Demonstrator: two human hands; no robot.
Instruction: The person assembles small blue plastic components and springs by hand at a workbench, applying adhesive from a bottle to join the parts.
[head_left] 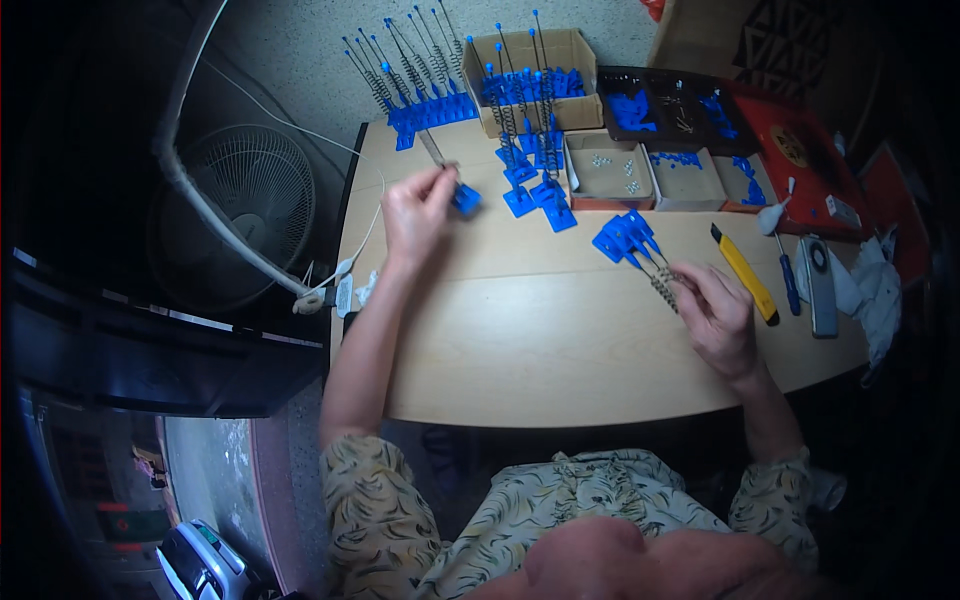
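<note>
My left hand (418,215) is closed in a pinch around a thin spring-like piece, blurred, with a blue square base (465,199) beside the fingers. My right hand (716,318) grips several metal coil springs (660,285), whose blue plastic bases (628,236) point away from me over the table. Between the hands and farther back, a cluster of blue-based springs (545,190) with blue ball tips stands upright. At the table's far left edge, a row of similar springs (432,108) stands on blue bases.
A cardboard box (488,122) of blue parts stands at the back. Shallow trays (612,202) hold small parts, beside a dark compartment tray (668,138). At right lie a yellow utility knife (744,274), a blue screwdriver (789,275), a phone (820,300) and crumpled tissue (876,300). A fan (245,205) stands left.
</note>
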